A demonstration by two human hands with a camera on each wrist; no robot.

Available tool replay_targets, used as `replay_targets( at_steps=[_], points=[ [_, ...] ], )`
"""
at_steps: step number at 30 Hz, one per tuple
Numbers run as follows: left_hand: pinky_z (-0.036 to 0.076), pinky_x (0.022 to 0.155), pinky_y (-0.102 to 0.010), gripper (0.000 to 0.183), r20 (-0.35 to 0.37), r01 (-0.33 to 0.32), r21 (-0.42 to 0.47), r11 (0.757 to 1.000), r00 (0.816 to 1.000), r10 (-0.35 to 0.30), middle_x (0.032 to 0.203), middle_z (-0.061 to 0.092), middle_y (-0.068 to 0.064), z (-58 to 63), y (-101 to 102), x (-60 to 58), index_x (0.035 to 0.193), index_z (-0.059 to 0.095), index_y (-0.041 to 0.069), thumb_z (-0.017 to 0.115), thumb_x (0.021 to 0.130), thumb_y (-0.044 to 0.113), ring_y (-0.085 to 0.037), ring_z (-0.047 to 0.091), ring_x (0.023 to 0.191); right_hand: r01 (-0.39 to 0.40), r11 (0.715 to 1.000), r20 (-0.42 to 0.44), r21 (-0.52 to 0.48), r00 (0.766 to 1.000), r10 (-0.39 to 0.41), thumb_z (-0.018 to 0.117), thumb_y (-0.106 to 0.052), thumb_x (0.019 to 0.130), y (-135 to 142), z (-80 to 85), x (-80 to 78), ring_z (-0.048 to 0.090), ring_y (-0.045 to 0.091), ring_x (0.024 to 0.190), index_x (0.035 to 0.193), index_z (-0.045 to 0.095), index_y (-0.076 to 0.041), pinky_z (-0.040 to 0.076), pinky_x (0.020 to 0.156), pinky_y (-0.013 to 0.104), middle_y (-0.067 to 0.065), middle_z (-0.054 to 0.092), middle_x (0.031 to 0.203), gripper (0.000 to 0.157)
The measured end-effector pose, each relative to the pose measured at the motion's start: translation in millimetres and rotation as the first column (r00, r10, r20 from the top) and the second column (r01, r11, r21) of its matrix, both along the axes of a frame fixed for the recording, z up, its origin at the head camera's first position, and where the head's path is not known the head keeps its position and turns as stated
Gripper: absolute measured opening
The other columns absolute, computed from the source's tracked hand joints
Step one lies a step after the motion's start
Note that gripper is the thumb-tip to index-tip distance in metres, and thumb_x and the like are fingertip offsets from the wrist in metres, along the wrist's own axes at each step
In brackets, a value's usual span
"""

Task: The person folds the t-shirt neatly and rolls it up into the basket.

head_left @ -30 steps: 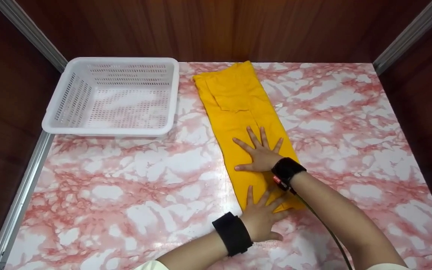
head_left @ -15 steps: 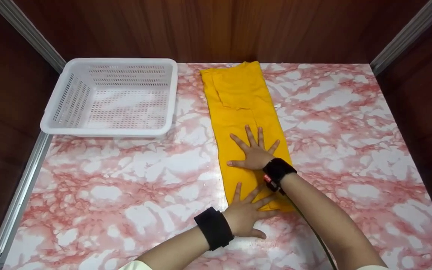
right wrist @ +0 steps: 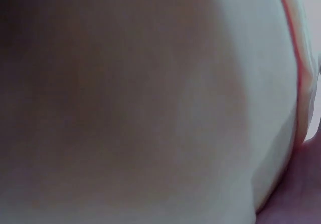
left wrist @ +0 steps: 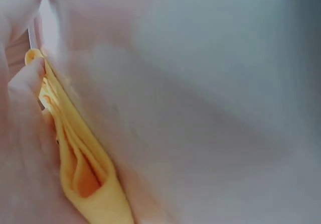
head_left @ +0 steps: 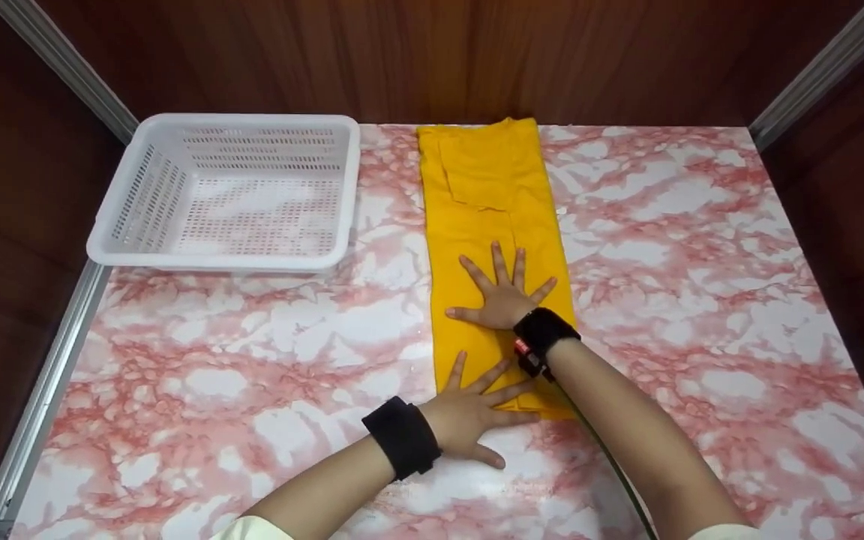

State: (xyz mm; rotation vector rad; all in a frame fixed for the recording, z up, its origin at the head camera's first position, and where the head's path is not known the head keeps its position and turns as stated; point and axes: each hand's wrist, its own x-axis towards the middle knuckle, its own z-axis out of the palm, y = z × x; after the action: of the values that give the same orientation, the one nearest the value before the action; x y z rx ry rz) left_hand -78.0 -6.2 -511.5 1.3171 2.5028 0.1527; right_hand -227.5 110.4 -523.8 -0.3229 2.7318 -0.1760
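Note:
A yellow garment (head_left: 477,176) lies folded into a long strip on the table, its length running away from me, with a smaller folded piece on top at the far end. My right hand (head_left: 503,304) rests flat on its middle, fingers spread wide. At the near end my left hand (head_left: 466,416) lies with spread fingers over the hem, thumb on the bare tabletop. Stacked cloth layers of the garment (left wrist: 85,169) show at the folded edge beside the left hand (left wrist: 25,133) in the left wrist view. The right wrist view is a close blur.
A white perforated plastic basket (head_left: 282,262) stands at the back left of the red-and-white marbled table (head_left: 252,375). Dark wood panels (head_left: 402,60) enclose the back and sides. A cable (head_left: 612,457) runs along the right forearm.
The yellow garment has turned from a slant to nearly straight, its far end going right and its near end left. Both hands have slid left with it, fingers still spread.

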Motion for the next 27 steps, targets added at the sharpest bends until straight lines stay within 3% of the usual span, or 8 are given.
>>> replay_targets(
  at_steps=[12, 20, 24, 27],
  points=[
    [-0.006, 0.094, -0.069, 0.073, 0.027, 0.018, 0.014, 1.0, 0.999, -0.018, 0.148, -0.007, 0.015, -3.0, -14.9, -10.3, 0.137, 0.012, 0.047, 0.047, 0.076, 0.066, -0.024, -0.015, 0.135, 0.037, 0.999, 0.022, 0.001, 0.999, -0.037, 0.025, -0.093, 0.049, -8.7, 0.1, -8.9, -0.041, 0.034, 0.12, 0.127, -0.015, -0.059, -0.023, 0.067, 0.073, -0.003, -0.037, 0.14, 0.094],
    [-0.007, 0.092, -0.07, 0.068, 0.049, -0.035, 0.038, 0.999, 0.998, 0.034, 0.149, -0.003, 0.012, 2.6, -13.3, -3.9, 0.136, 0.02, 0.046, 0.046, 0.077, 0.065, -0.028, -0.013, 0.135, 0.023, 1.0, 0.024, -0.016, 0.999, -0.023, 0.027, -0.091, 0.053, -10.5, 7.8, -6.8, -0.037, 0.036, 0.123, 0.13, -0.012, -0.056, -0.02, 0.069, 0.075, 0.001, -0.034, 0.142, 0.093],
    [-0.002, 0.094, -0.07, 0.063, 0.037, -0.078, 0.057, 0.995, 0.996, 0.076, 0.15, -0.003, 0.009, 4.2, -9.3, 1.4, 0.136, 0.024, 0.045, 0.048, 0.079, 0.06, -0.029, -0.008, 0.136, -0.025, 0.981, 0.011, -0.193, 1.0, 0.028, 0.036, -0.082, 0.065, 2.5, 13.7, -2.1, -0.033, 0.035, 0.125, 0.134, -0.008, -0.053, -0.022, 0.074, 0.073, -0.002, -0.031, 0.143, 0.087],
    [0.006, 0.1, -0.064, 0.064, 0.02, -0.134, 0.105, 0.985, 0.991, 0.133, 0.151, 0.002, 0.002, 4.5, -12.7, 5.4, 0.138, 0.022, 0.042, 0.053, 0.083, 0.048, -0.027, 0.001, 0.137, -0.09, 0.918, 0.022, -0.387, 0.994, 0.107, 0.046, -0.064, 0.078, 25.1, 20.6, 7.4, -0.029, 0.033, 0.128, 0.139, -0.002, -0.046, -0.021, 0.085, 0.069, -0.006, -0.027, 0.145, 0.079]
  ],
)
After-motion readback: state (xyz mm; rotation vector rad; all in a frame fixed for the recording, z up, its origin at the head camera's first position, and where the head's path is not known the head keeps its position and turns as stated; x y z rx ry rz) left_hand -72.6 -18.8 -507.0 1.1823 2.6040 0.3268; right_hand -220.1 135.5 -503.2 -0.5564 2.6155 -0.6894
